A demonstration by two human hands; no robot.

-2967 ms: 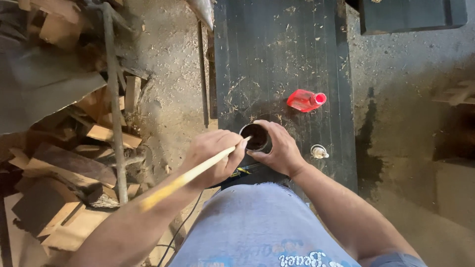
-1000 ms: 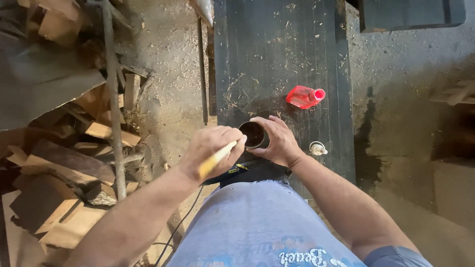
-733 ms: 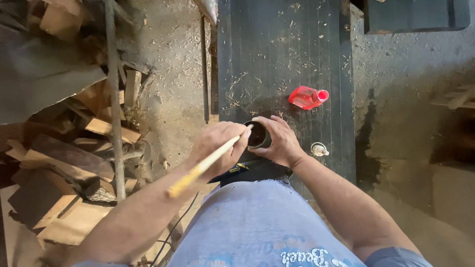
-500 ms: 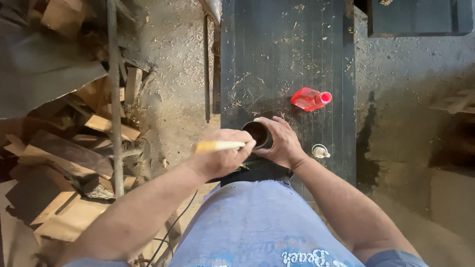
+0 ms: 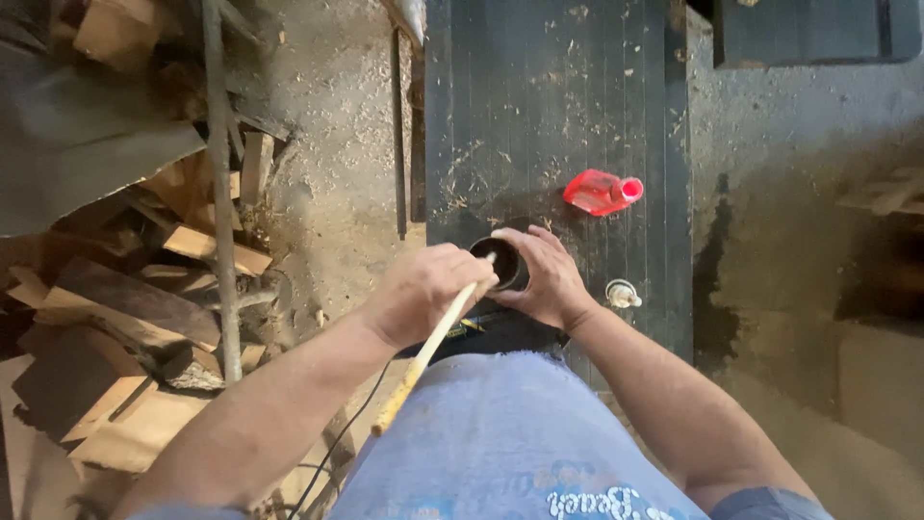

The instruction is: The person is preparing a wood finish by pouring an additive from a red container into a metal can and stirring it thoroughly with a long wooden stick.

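Note:
My left hand (image 5: 423, 294) grips a long pale wooden stick (image 5: 423, 351) whose upper end dips into a small dark round can (image 5: 504, 262). The stick slants down to the lower left across my forearm. My right hand (image 5: 542, 279) wraps around the can from the right and holds it on a black painted grooved wooden panel (image 5: 549, 106). The can's contents look dark.
A red plastic bottle (image 5: 602, 191) lies on its side on the panel, beyond the can. A small white cap (image 5: 622, 293) sits right of my right wrist. Scrap wood (image 5: 144, 289) and a metal rod (image 5: 219, 193) are piled at left. Sawdust covers the ground.
The stick's free end has swung about in my left hand, from level at the left to slanting down-left, while its tip stays in the can. My right hand keeps its hold.

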